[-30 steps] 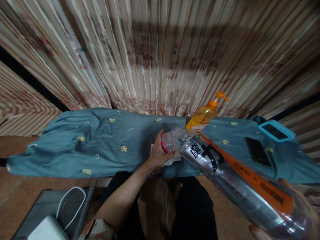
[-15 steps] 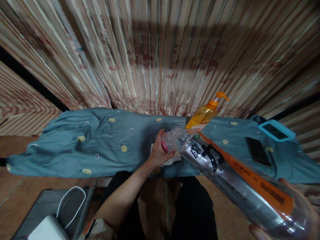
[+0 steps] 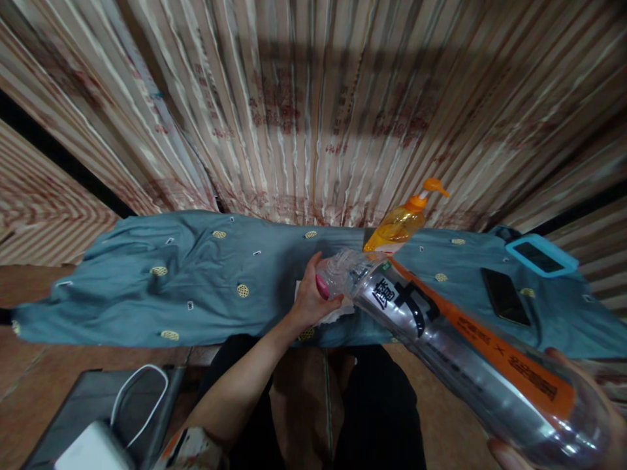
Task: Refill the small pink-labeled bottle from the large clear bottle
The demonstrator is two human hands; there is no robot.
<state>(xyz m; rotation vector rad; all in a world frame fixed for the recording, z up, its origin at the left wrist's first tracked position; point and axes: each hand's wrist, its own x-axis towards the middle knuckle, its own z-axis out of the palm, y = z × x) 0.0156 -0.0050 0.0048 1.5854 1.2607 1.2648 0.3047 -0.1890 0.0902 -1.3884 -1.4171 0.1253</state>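
My left hand (image 3: 311,297) is wrapped around a small clear container (image 3: 336,271) with a pink part low on its side; its exact kind is unclear. A large plastic bottle (image 3: 441,333) with a silver and orange label lies tilted across the view, its neck end at the container's mouth. At the lower right edge, my right hand (image 3: 507,454) grips the bottle near its base, partly out of frame. Whether liquid is flowing cannot be made out. White paper (image 3: 337,314) lies under the left hand and container.
A pump bottle (image 3: 396,225) of orange liquid stands behind the container. On the blue cloth (image 3: 269,261) to the right lie a black phone (image 3: 505,297) and a light-blue framed device (image 3: 541,256). A white box (image 3: 93,450) with a cable sits lower left. A striped curtain (image 3: 313,117) hangs behind.
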